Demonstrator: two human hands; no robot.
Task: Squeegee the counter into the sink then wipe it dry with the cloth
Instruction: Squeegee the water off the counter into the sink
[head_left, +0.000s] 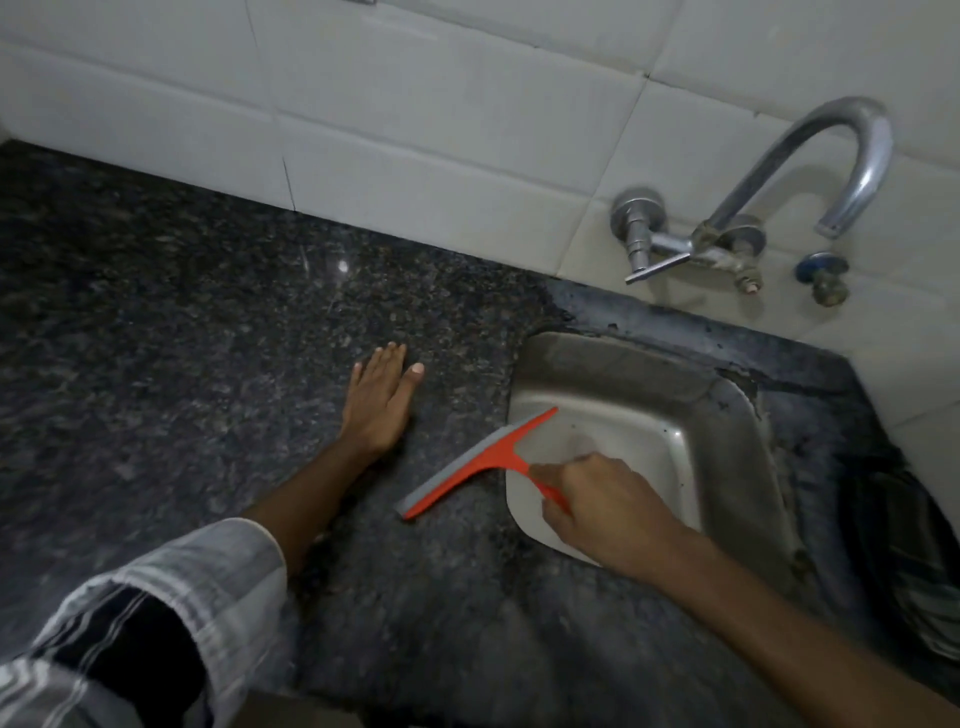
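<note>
An orange squeegee (480, 460) with a grey rubber blade lies across the left edge of the steel sink (727, 415), its blade on the dark speckled granite counter (208, 322). My right hand (608, 512) grips its orange handle over the sink basin. My left hand (379, 402) rests flat on the counter to the left of the squeegee, fingers together and pointing toward the wall. A striped cloth (904, 551) lies on the counter at the right edge of the view, partly cut off.
A chrome tap (810, 171) with a lever valve juts from the white tiled wall (415, 104) above the sink. A small blue valve (823, 273) sits to its right. The counter's front edge runs along the bottom.
</note>
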